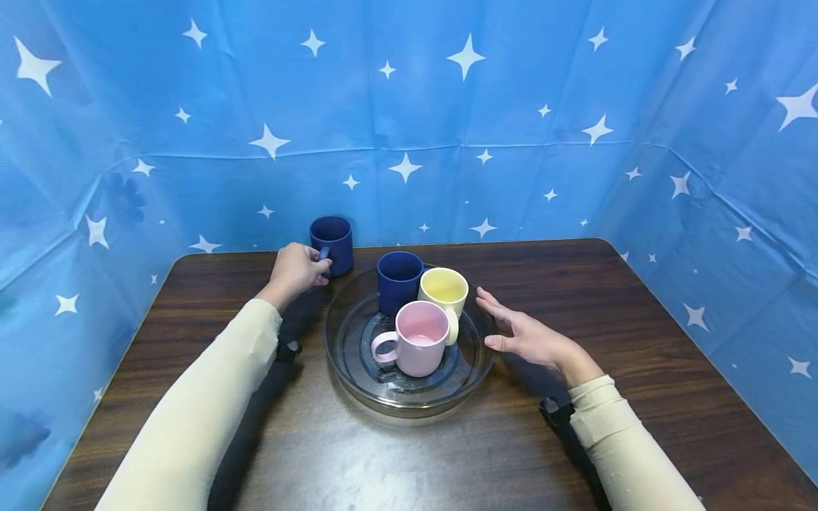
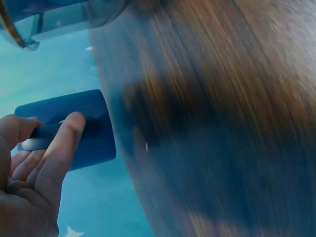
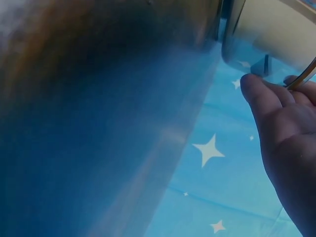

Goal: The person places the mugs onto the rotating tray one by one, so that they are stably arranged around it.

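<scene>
At the back left of the table, my left hand (image 1: 297,270) pinches the handle of a dark blue mug (image 1: 335,245). The left wrist view shows the thumb and fingers around the handle of this mug (image 2: 94,128). A round, clear, dark-tinted glass dish (image 1: 409,408) stands mid-table. In it are a second dark blue mug (image 1: 395,287), a pale yellow mug (image 1: 460,291) and a pink mug (image 1: 418,355), its handle pointing left. My right hand (image 1: 527,337) is at the dish's right rim, fingers extended and thumb spread; in the right wrist view its fingertips (image 3: 252,84) overlap the glass.
The dark wood-grain table (image 1: 639,369) has its back edge close behind the mug in my left hand. A blue curtain (image 1: 524,85) with white stars hangs behind and along both sides.
</scene>
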A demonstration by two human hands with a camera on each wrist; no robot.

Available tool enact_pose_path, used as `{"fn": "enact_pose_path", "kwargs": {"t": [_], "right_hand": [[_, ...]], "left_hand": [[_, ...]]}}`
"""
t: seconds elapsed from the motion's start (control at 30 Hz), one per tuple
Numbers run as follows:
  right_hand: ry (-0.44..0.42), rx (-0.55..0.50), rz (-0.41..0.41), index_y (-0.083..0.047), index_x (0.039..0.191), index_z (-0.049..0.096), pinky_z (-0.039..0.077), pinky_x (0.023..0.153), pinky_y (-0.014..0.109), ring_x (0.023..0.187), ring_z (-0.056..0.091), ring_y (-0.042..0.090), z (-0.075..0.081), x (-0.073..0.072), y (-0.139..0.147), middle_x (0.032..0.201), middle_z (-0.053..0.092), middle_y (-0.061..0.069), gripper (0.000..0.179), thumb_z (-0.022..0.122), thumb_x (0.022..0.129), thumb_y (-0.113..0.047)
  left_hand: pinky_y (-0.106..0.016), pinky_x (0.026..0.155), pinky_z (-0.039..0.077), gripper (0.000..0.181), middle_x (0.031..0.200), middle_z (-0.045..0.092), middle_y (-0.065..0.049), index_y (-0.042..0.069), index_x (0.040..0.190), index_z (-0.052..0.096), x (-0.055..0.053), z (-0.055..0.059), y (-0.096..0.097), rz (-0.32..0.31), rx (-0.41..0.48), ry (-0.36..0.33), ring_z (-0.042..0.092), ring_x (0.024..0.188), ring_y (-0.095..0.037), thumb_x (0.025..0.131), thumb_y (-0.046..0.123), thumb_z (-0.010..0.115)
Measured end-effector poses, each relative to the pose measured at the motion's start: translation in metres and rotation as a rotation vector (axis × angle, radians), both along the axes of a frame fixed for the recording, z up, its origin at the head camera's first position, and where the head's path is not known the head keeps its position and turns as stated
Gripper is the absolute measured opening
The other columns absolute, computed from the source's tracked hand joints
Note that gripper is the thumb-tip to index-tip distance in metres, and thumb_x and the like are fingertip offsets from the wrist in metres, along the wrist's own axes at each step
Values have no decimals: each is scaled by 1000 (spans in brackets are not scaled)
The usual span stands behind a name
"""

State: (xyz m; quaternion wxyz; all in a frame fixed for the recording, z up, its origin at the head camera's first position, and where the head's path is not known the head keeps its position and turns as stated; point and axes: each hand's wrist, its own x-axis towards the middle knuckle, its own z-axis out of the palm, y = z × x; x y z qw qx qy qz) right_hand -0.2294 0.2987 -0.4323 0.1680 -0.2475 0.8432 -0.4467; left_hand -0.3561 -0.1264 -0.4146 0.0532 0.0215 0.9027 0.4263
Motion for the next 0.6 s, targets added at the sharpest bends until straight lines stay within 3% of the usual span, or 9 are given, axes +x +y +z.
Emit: {"fn": "enact_pose_path", "kwargs": {"t": [0.17, 0.37, 0.6], "right_hand": [[16, 22, -18, -5, 162, 18, 17, 118, 64, 155, 4, 35, 3, -1, -2, 171, 4, 8, 74, 60, 103, -17], [74, 59, -41, -2, 160, 23, 20, 118, 63, 155, 7, 37, 5, -3, -2, 170, 10, 12, 67, 57, 103, -11], [187, 120, -86, 2, 156, 33, 26, 117, 59, 152, 21, 37, 4, -8, -5, 166, 24, 16, 62, 59, 103, -16]], "left_hand": [[-40, 79, 61, 29, 105, 73, -25, -8, 116, 70, 7, 5, -8, -10, 3, 18, 76, 85, -29, 104, 16, 59], [-23, 64, 57, 29, 100, 75, -23, -9, 113, 72, 13, 12, -15, -41, -31, 61, 76, 86, -33, 104, 17, 60], [-21, 59, 54, 28, 94, 75, -21, -8, 112, 72, 20, 22, -26, -58, -42, 85, 75, 70, -19, 103, 16, 62]]}}
